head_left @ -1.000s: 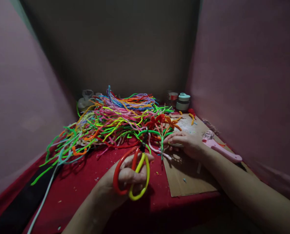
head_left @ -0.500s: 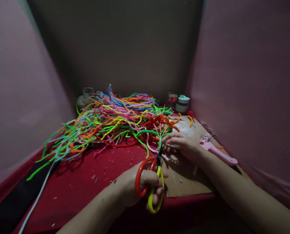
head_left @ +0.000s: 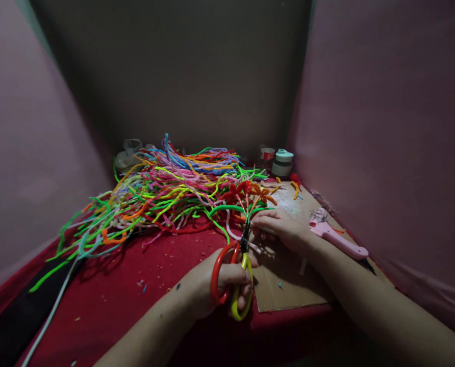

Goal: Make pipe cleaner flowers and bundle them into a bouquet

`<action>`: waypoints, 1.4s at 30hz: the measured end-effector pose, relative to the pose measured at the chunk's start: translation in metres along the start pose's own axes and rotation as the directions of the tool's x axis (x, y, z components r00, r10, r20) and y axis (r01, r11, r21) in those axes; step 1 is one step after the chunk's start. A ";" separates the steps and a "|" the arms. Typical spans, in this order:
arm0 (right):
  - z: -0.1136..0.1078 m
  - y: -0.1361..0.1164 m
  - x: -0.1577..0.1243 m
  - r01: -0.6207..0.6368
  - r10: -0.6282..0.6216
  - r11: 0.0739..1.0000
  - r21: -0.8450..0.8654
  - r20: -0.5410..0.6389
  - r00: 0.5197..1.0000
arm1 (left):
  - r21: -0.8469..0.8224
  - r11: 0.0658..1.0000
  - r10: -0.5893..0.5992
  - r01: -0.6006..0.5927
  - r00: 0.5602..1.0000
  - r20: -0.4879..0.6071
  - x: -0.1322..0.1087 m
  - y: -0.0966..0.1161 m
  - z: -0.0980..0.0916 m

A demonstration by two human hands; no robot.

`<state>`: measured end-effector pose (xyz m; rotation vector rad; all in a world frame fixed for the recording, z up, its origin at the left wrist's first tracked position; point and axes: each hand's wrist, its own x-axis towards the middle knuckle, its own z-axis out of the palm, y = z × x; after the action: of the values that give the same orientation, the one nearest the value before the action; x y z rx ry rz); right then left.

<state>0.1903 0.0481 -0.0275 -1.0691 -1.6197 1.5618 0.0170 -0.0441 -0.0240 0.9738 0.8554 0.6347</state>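
Scissors [head_left: 220, 278] with one red and one yellow handle loop are in my left hand [head_left: 227, 278], whose fingers pass through the loops. Their dark blades point away, up to the green stems of a small flower bunch [head_left: 246, 193] with red and orange pipe-cleaner blooms. Beside the stems, to the right of the blades, my right hand [head_left: 275, 227] is closed with its fingertips pinched together at the stems. What exactly lies between those fingertips is partly hidden.
A large heap of coloured pipe cleaners [head_left: 174, 191] spreads behind and left on the red cloth [head_left: 124, 306]. A pink glue gun [head_left: 340, 239] lies on cardboard [head_left: 284, 285] at the right. Behind stands a mint-lidded jar [head_left: 283, 162]. A white cord [head_left: 53, 311] runs left.
The scissor blades have moved up along the stems and the handles look closer together. The right hand has shifted slightly left. The whole view has moved a little.
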 end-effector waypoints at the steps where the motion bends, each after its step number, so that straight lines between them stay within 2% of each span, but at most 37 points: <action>1: 0.000 -0.001 0.000 0.009 -0.009 1.000 -0.016 0.010 1.000 | 0.017 1.000 0.005 -0.005 1.000 0.015 0.000 0.000 -0.001; 7: -0.001 0.000 0.001 0.025 -0.025 0.999 -0.045 -0.002 1.000 | 0.215 0.975 0.039 -0.055 0.996 0.076 0.000 0.005 0.000; 12: 0.000 -0.003 -0.002 -0.008 0.004 0.999 -0.036 -0.105 0.994 | 0.419 0.904 0.090 -0.084 0.996 0.004 -0.003 0.013 -0.001; 15: -0.001 -0.004 -0.002 0.001 -0.002 1.000 -0.012 -0.143 0.990 | 0.444 0.896 -0.027 0.002 0.998 0.050 -0.009 0.019 -0.007; 19: -0.004 -0.001 -0.001 0.049 -0.042 0.996 0.072 -0.098 0.994 | 0.517 0.853 -0.151 0.072 0.982 0.113 -0.025 0.030 -0.013; 21: -0.004 0.000 -0.001 0.058 -0.050 0.993 0.103 -0.078 0.996 | 0.573 0.811 -0.182 0.121 0.982 0.050 -0.035 0.035 -0.018; 22: -0.004 0.000 -0.001 0.059 -0.051 0.992 0.115 -0.072 0.996 | 0.619 0.773 -0.161 0.138 0.987 -0.018 -0.039 0.037 -0.021; 23: -0.004 0.000 -0.001 0.067 -0.059 0.989 0.129 -0.067 0.996 | 0.676 0.724 -0.086 0.136 0.991 -0.107 -0.043 0.039 -0.026; 24: -0.004 0.000 -0.001 0.081 -0.072 0.986 0.147 -0.064 0.995 | 0.770 0.625 0.028 0.125 0.983 -0.182 -0.047 0.039 -0.033; 25: -0.004 0.000 -0.001 0.095 -0.086 0.981 0.168 -0.060 0.994 | 0.867 0.476 0.150 0.149 0.957 -0.247 -0.050 0.039 -0.041; 26: -0.003 0.000 -0.002 0.108 -0.099 0.976 0.189 -0.056 0.994 | 0.911 0.332 0.255 0.244 0.907 -0.336 -0.053 0.039 -0.051; 27: -0.003 -0.001 -0.003 0.117 -0.109 0.971 0.207 -0.051 0.993 | 0.910 0.193 0.304 0.366 0.860 -0.411 -0.055 0.037 -0.060; 28: -0.003 -0.001 -0.003 0.125 -0.118 0.968 0.218 -0.046 0.992 | 0.878 0.066 0.302 0.474 0.829 -0.470 -0.056 0.037 -0.069; 29: -0.002 -0.001 -0.005 0.138 -0.132 0.965 0.224 -0.041 0.990 | 0.853 -0.012 0.292 0.521 0.818 -0.496 -0.056 0.036 -0.076; 30: -0.001 -0.001 -0.006 0.156 -0.152 0.962 0.226 -0.035 0.988 | 0.856 -0.049 0.317 0.515 0.821 -0.476 -0.055 0.036 -0.080; 32: 0.002 -0.001 -0.009 0.221 -0.221 0.952 0.212 -0.025 0.975 | 0.879 -0.044 0.427 0.474 0.805 -0.413 -0.049 0.039 -0.077; 33: 0.003 -0.001 -0.010 0.259 -0.259 0.947 0.191 -0.023 0.966 | 0.914 0.021 0.496 0.406 0.789 -0.362 -0.043 0.041 -0.070; 34: 0.006 -0.002 -0.012 0.294 -0.295 0.942 0.159 -0.023 0.955 | 0.951 0.135 0.543 0.280 0.781 -0.307 -0.036 0.043 -0.061; 36: 0.011 -0.003 -0.016 0.341 -0.341 0.936 0.085 -0.020 0.940 | 0.902 0.424 0.589 -0.085 0.782 -0.203 -0.019 0.046 -0.037; 37: 0.014 -0.004 -0.018 0.354 -0.354 0.934 0.053 -0.017 0.935 | 0.821 0.524 0.601 -0.226 0.782 -0.168 -0.010 0.047 -0.026; 38: 0.017 -0.005 -0.020 0.361 -0.361 0.932 0.026 -0.011 0.933 | 0.752 0.584 0.605 -0.304 0.781 -0.155 -0.003 0.047 -0.017; 39: 0.019 -0.006 -0.022 0.364 -0.364 0.931 0.004 -0.007 0.931 | 0.728 0.597 0.626 -0.337 0.763 -0.160 0.004 0.046 -0.010; 42: 0.025 -0.009 -0.026 0.391 -0.392 0.918 -0.071 -0.005 0.920 | 0.832 0.422 0.753 -0.360 0.650 -0.101 0.013 0.039 -0.001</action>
<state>0.1797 0.0136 -0.0181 -0.7291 -1.7564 1.2335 0.0197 -0.0163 0.0061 2.0250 1.2715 1.2046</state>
